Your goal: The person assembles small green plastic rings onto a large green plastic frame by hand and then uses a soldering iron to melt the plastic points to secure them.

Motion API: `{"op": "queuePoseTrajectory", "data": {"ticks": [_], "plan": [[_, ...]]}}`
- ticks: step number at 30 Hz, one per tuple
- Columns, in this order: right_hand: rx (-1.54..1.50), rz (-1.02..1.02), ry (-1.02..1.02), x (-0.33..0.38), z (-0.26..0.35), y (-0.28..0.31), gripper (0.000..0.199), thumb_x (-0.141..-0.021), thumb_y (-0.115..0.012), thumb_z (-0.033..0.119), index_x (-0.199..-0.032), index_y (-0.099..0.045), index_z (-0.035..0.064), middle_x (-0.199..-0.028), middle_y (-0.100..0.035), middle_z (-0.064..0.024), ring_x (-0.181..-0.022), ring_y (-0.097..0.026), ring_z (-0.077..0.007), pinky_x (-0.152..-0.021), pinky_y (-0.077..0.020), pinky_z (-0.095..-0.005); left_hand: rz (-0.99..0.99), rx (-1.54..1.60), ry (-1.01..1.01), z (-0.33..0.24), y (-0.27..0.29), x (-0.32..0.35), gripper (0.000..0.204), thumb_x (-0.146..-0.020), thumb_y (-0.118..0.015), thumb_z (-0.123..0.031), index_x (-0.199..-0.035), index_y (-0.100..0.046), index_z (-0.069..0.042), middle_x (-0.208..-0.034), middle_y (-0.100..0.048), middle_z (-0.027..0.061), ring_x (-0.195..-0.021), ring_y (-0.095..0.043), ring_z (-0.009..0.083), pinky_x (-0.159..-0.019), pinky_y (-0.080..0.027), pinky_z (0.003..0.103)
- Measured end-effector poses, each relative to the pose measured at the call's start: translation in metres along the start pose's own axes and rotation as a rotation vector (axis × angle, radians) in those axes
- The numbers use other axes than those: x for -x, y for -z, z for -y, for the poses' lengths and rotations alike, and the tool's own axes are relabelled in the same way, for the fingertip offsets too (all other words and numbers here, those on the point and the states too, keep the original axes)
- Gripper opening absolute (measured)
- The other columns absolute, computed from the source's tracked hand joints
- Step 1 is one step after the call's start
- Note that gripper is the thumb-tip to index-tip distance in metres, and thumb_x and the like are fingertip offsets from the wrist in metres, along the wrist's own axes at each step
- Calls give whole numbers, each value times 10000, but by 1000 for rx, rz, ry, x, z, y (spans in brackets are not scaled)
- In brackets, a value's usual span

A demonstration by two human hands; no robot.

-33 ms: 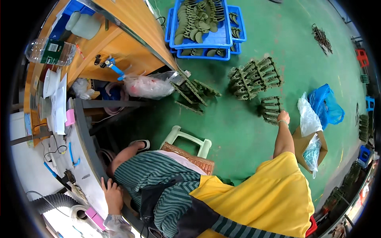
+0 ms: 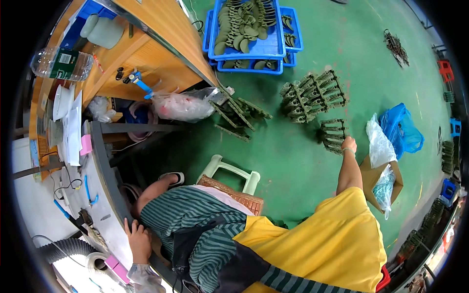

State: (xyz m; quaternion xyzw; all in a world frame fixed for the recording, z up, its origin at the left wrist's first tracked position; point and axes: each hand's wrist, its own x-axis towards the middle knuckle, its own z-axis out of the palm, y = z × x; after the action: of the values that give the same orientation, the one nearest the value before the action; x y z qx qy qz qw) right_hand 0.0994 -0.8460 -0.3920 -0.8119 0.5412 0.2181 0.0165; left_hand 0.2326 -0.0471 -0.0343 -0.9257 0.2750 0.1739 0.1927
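Right of centre, your right hand's grip [image 2: 349, 144] seems clasped on the green rack [image 2: 334, 136], fingertips unclear; that one's in hand, the grouped racks [image 2: 317, 95] above untouched. Your left hand's grip [image 2: 140, 242] lies loose on the desk [image 2: 116, 238], lower left.

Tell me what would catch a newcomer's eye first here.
Probably the big yellow sleeve at lower right, with the right hand gripping a green rack right of centre. Then the stacked blue trays at top centre, holding curved green parts, and the blue plastic bag at right.
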Motion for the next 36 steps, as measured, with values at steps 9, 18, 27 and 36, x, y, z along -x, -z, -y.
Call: {"op": "queuePoseTrajectory", "data": {"ticks": [9,18,27,36], "plan": [[-34,49,25,-39,-27,-10,255,-885,-581,132,-1108,-639,24,-1177,-672,-245,-1109,-658,-381,-918,-553,-464,-25,-27,-32,6,-1,-5,189,-821,-571,-77,-750,-713,26,-897,-637,140,-1191,-525,333,-1221,-196,579],[-165,-211,-117,-6,7,11,298,-891,-624,118,-1152,-522,18,-1189,-579,-210,-989,-692,-397,-795,-594,-470,-33,-31,-10,-1,5,0,173,-806,-589,-63,-719,-707,29,-876,-623,152,-1187,-526,329,-1225,-193,579],[-527,-384,842,106,182,63,286,-984,-587,268,-1150,-540,40,-1099,-583,-198,-821,-626,-414,-716,-537,-476,-179,-31,-11,10,-10,7,177,-759,-579,-100,-694,-715,-6,-856,-643,131,-1193,-543,308,-1227,-231,536],[-850,508,1923,449,357,261,151,-853,-688,-7,-1004,-679,0,-809,-619,-89,-766,-651,-202,-738,-519,-322,-387,362,171,-9,22,29,126,-823,-700,-152,-928,-671,-88,-1041,-614,66,-1190,-530,265,-1176,-279,514]]}}
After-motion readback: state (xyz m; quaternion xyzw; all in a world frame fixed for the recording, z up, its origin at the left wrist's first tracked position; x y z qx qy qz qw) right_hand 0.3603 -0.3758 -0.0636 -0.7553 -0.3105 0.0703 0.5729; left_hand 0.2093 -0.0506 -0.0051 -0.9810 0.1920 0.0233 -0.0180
